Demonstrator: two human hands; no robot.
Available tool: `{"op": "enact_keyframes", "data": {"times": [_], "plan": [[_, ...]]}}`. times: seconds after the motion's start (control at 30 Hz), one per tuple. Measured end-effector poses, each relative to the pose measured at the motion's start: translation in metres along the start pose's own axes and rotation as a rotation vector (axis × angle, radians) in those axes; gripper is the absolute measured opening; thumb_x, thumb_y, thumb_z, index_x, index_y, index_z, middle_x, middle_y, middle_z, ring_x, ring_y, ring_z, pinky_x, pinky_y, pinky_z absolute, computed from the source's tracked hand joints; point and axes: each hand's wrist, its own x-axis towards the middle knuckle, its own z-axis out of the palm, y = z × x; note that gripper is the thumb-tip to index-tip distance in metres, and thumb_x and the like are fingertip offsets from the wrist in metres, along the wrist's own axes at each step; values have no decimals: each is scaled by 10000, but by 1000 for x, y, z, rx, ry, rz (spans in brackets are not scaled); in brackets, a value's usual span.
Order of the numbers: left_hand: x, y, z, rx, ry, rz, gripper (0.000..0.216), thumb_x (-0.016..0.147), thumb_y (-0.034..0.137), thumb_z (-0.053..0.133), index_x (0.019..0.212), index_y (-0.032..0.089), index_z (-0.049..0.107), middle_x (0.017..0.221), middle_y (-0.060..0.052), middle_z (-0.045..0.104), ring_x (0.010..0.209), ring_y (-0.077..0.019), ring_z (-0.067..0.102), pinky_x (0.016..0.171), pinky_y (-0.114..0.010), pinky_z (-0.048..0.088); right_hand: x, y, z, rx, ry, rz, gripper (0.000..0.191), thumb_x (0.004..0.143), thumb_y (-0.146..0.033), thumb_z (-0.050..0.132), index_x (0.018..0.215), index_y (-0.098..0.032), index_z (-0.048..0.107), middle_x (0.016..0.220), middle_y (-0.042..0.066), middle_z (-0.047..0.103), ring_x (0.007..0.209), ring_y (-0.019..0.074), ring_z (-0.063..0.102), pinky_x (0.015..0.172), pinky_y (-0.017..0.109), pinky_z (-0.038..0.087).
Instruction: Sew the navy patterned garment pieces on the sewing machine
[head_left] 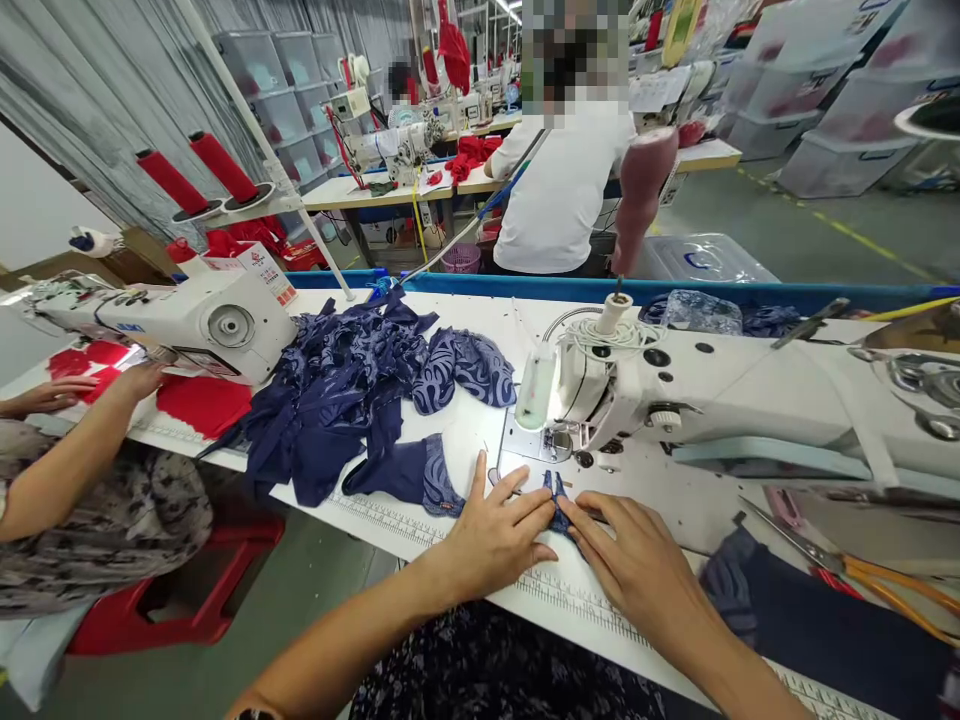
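Observation:
My left hand (495,535) and my right hand (637,555) rest on the white sewing table (465,425), fingertips meeting on a small navy fabric piece (556,497). The piece lies flat just in front of the presser foot (556,443) of the white sewing machine (712,400). Left thumb and fingers are spread, with the fingertips pressing the fabric's left edge. The right fingers press together on its right edge.
A heap of navy fabric pieces (352,390) lies left of my hands. Orange-handled scissors (862,575) and dark cloth (810,620) sit at the right. At the left a co-worker's hands (90,390) work red fabric at another machine (187,320). A person in white sits beyond.

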Motion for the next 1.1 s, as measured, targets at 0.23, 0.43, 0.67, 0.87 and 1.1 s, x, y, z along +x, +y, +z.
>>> {"op": "enact_keyframes", "data": {"times": [0.23,0.43,0.67,0.87,1.1], "plan": [[-5,0,-4,-31,-44,2,508,883,360,658,1368,302,520,1333,-107,611,1392,-360,383,1118,-673,-133,-5,-11,-8,59,-13,-25,256,965,-140,464,1164,-106,621,980,99,592,904,208,548,823,359,402],[-3,1,-3,-13,-113,43,538,906,373,624,1414,293,468,1360,-115,589,1397,-373,369,1091,-694,-162,-7,-10,-7,81,0,-4,263,977,-117,441,1189,-111,597,905,58,581,831,178,521,813,351,384],[-3,0,-3,11,-55,64,464,887,337,659,1338,313,553,1296,-106,636,1372,-364,413,1115,-714,-57,-13,-9,-4,82,-25,28,260,965,-124,498,1205,-120,598,871,51,571,810,185,508,801,363,385],[-8,-5,4,182,-39,139,457,910,394,625,1337,251,546,1228,-100,671,1353,-341,438,1142,-707,42,-13,-12,-5,88,31,10,259,956,-94,497,1191,-83,606,857,57,563,804,183,485,821,371,376],[-8,-10,10,486,-29,244,410,983,474,471,1256,186,577,1312,-90,620,1400,-290,368,1149,-696,-56,-11,-13,-6,104,30,31,254,963,-104,486,1179,-95,618,840,51,561,796,182,485,813,367,375]]}}
